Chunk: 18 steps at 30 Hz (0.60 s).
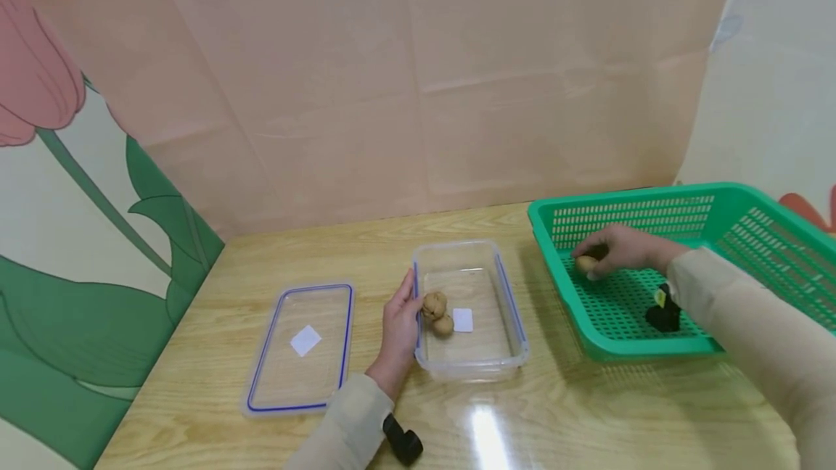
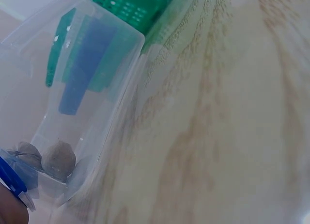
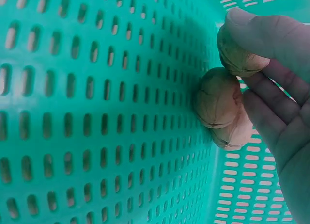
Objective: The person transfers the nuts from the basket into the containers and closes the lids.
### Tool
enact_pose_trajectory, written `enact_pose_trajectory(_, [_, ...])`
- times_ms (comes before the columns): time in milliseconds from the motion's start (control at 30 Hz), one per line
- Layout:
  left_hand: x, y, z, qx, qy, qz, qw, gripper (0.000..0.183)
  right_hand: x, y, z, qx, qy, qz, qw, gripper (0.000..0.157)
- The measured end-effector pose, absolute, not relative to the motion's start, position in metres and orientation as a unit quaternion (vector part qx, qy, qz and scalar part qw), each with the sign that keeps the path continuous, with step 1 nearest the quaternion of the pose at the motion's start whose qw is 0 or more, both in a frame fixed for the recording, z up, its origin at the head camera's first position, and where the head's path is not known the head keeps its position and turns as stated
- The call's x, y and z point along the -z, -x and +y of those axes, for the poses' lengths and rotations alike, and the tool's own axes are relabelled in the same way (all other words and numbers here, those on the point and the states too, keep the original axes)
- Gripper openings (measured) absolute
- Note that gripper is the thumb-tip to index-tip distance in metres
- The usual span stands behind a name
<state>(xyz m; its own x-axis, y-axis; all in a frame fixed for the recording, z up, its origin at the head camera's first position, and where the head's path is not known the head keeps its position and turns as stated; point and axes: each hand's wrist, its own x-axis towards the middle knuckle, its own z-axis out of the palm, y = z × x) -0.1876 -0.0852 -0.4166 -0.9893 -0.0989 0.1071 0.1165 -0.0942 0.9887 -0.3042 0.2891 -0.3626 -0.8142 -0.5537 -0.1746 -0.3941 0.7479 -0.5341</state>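
Observation:
My left hand point(image 1: 400, 325) holds the left side of a clear plastic food container point(image 1: 514, 303), thumb at the rim. Several walnuts point(image 1: 443, 325) lie inside by that wall, next to a white square label. Through the clear plastic in the left wrist view, walnuts point(image 2: 58, 160) show near a blue clip. Inside the green basket point(image 1: 567, 310), my right hand point(image 1: 623, 249) pinches a walnut point(image 3: 236, 54) between thumb and fingers. Two more walnuts point(image 3: 219, 99) rest against the basket wall just below it, close to the fingertips.
A clear lid point(image 1: 274, 376) with a blue seal and a white label lies on the wooden table point(image 1: 196, 354), left of the container. Inside the basket, a black object point(image 1: 662, 318) shows by the right wrist. A paper-covered wall point(image 1: 405, 93) stands behind the table.

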Motion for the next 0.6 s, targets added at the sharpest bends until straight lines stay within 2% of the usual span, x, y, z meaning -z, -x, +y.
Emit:
enact_pose_trajectory(267, [0.417,0.188,-0.085,0.740,0.007,-0.669,0.069,0.052,0.353,0.302,0.290,0.298,0.228,0.911,0.168,0.054])
enact_pose_trajectory(600, [0.416,0.188,-0.085,0.742,0.011,-0.667,0.068,0.052,0.345,0.300,0.288,0.321,0.225,0.909,0.141,0.053])
